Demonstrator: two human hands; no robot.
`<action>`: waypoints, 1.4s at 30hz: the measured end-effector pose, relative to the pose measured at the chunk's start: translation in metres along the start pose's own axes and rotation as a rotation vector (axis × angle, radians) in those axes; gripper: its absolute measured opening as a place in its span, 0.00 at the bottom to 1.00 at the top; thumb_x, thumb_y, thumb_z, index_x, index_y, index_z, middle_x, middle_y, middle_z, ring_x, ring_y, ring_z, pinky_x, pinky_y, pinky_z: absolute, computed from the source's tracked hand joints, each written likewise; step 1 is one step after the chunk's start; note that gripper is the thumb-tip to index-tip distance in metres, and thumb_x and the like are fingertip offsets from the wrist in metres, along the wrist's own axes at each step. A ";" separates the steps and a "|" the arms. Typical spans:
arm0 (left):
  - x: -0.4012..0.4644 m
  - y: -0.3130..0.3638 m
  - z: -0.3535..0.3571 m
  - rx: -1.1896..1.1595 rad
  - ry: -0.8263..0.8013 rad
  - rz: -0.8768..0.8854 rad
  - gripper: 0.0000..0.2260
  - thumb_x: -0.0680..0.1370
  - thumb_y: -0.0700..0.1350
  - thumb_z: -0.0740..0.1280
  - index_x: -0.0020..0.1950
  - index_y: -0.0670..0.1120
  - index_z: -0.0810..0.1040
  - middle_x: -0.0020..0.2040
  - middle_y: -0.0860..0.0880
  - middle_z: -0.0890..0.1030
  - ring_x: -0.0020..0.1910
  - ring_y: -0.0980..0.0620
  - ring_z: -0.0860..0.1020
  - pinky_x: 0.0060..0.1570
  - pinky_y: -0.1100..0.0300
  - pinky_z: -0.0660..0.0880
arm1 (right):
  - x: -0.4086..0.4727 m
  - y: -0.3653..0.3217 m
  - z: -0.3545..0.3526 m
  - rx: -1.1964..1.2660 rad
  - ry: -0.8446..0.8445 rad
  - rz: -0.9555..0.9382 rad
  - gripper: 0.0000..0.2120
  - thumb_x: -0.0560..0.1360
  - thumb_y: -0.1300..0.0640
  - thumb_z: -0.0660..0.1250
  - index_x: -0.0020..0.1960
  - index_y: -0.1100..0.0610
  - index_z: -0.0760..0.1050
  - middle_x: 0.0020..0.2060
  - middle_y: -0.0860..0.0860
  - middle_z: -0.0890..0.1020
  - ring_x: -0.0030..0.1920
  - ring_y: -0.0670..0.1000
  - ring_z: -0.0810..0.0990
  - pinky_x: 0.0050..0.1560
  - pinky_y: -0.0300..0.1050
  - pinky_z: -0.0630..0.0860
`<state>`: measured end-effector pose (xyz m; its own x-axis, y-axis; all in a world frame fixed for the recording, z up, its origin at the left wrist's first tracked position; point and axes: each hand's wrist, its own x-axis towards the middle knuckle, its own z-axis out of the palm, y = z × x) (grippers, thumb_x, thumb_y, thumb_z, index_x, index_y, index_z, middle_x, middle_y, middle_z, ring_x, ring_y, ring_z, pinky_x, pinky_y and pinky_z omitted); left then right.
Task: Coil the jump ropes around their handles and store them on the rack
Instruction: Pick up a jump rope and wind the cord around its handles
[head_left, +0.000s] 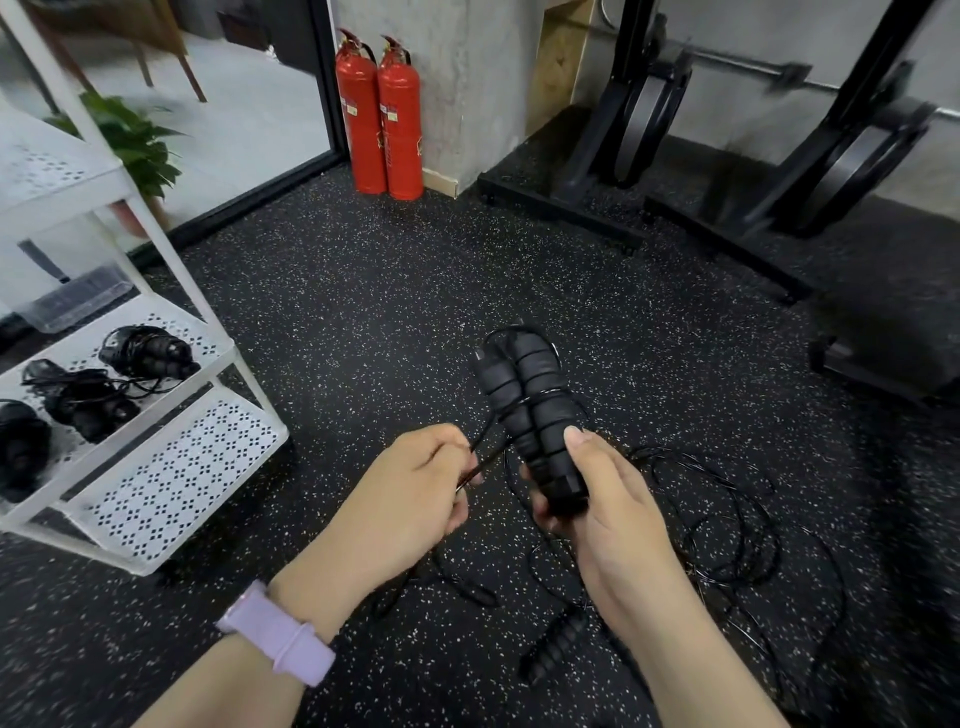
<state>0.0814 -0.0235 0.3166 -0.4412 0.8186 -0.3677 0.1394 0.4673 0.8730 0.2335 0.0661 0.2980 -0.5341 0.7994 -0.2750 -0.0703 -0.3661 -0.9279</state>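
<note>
At nine o'clock I saw the white rack holding coiled ropes. At centre, my right hand gripped the paired black handles; at its nine o'clock, my left hand pinched the thin cord.

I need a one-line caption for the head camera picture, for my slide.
Right hand holds two jump rope handles together while left hand pinches the rope beside them.

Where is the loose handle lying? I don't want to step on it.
In the head view, loose handle lies on the floor, low centre, beside the right hand wrist.
</note>
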 end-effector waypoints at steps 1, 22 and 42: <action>0.001 -0.001 0.000 0.017 -0.011 0.028 0.14 0.85 0.46 0.56 0.45 0.50 0.77 0.23 0.50 0.74 0.19 0.55 0.65 0.20 0.67 0.62 | 0.000 0.000 0.000 0.005 -0.010 -0.001 0.14 0.75 0.43 0.66 0.49 0.51 0.85 0.40 0.56 0.84 0.33 0.49 0.76 0.32 0.39 0.73; -0.002 0.004 0.004 -0.079 0.074 0.054 0.19 0.79 0.31 0.58 0.32 0.47 0.69 0.20 0.57 0.71 0.19 0.61 0.70 0.26 0.68 0.68 | -0.010 -0.012 0.001 0.281 -0.512 0.364 0.21 0.79 0.43 0.56 0.50 0.56 0.81 0.33 0.57 0.74 0.24 0.47 0.62 0.27 0.39 0.58; 0.001 0.001 -0.011 -0.140 0.150 0.048 0.13 0.82 0.36 0.63 0.44 0.46 0.83 0.37 0.53 0.86 0.35 0.61 0.82 0.39 0.66 0.76 | -0.007 -0.019 -0.027 0.422 -0.805 0.668 0.24 0.75 0.44 0.63 0.59 0.63 0.77 0.33 0.58 0.77 0.22 0.47 0.70 0.24 0.36 0.69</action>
<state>0.0717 -0.0257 0.3209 -0.5659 0.7748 -0.2820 0.0433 0.3695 0.9282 0.2611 0.0805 0.3107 -0.9485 -0.1008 -0.3004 0.2352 -0.8593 -0.4542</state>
